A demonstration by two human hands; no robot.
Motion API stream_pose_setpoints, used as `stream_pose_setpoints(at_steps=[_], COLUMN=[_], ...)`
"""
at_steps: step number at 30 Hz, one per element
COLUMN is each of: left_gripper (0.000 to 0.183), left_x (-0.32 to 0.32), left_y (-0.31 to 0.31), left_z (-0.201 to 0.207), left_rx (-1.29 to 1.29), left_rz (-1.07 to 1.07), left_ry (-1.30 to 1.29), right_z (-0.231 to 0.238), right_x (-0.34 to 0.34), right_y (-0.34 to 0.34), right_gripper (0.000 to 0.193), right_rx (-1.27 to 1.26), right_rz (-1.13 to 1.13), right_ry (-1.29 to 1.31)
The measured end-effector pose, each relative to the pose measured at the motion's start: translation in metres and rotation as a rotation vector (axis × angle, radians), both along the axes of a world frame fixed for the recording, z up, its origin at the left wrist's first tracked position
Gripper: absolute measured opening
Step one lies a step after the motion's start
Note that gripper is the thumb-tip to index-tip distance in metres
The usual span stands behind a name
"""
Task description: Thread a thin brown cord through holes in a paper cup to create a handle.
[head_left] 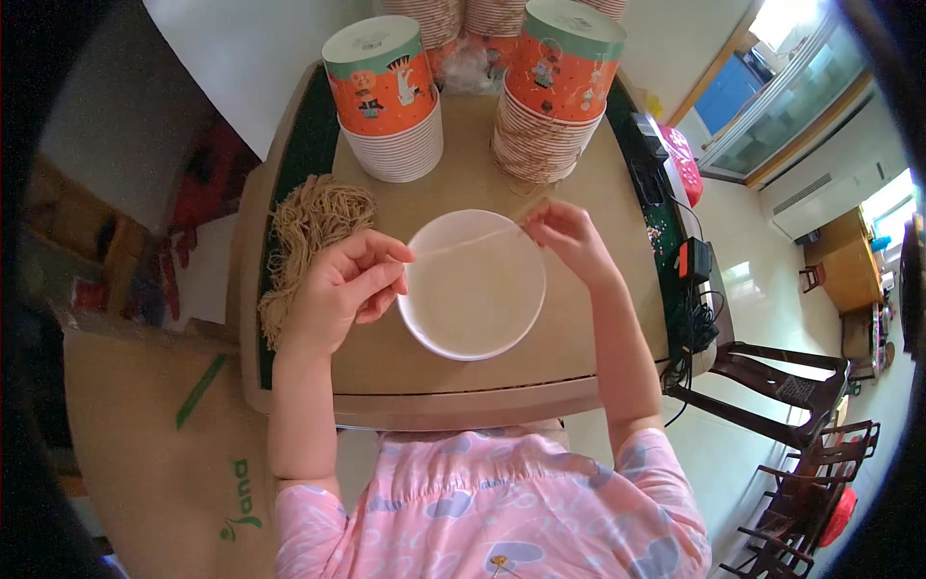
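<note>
Between my two hands a thin pale cord (pixel 470 241) is stretched over the near side of the table. My left hand (pixel 355 280) pinches one end with closed fingers. The other end is pinched by my right hand (pixel 569 239), held a little higher. Below the cord stands a round white paper bucket (pixel 473 348), its open mouth facing up. Beside my left hand lies a loose bundle of tan cords (pixel 313 227). Whether either hand touches the bucket's rim I cannot tell.
Two stacks of upside-down orange and green paper buckets (pixel 389 87) (pixel 564 72) stand at the back, with more stacks behind. Power adapters and black cables (pixel 690 328) line the table's right edge. A large cardboard box (pixel 145 405) is at the left, dark chairs (pixel 781 386) at the right.
</note>
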State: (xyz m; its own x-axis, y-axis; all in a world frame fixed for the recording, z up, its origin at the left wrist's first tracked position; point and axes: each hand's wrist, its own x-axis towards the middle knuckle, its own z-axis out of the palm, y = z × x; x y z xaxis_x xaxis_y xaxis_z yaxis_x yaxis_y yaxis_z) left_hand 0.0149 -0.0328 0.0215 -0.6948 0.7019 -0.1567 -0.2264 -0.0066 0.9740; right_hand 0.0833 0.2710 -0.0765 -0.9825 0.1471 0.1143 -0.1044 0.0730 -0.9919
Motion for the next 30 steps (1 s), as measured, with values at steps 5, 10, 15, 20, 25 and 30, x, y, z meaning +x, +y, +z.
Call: stream_pose_setpoints(at_steps=[5, 10, 15, 20, 25, 30], left_gripper=[0.014, 0.018, 0.021, 0.023, 0.021, 0.017], left_x=[0.003, 0.003, -0.002, 0.002, 0.009, 0.024], left_y=[-0.004, -0.012, -0.011, -0.014, -0.022, -0.026], left_z=[-0.004, -0.003, 0.006, 0.003, 0.004, -0.005], left_rx=[0.027, 0.063, 0.361, 0.394, 0.499, 0.374], left_rz=[-0.01, 0.098, 0.209, 0.212, 0.268, 0.263], left_ry=[0.0, 0.08, 0.189, 0.269, 0.214, 0.127], right_z=[0.016, 0.048, 0.03, 0.041, 0.037, 0.028], right_x=[-0.032, -0.013, -0.01, -0.015, -0.025, -0.037], right_y=[0.005, -0.026, -0.033, -0.046, -0.043, -0.035], right_gripper=[0.01, 0.015, 0.019, 0.019, 0.017, 0.016], right_rx=[0.24, 0.528, 0.654, 0.584, 0.703, 0.775], right_rz=[0.026, -0.034, -0.157, -0.125, -0.077, -0.103], right_ry=[-0.043, -0.057, 0.08, -0.002, 0.089, 0.223])
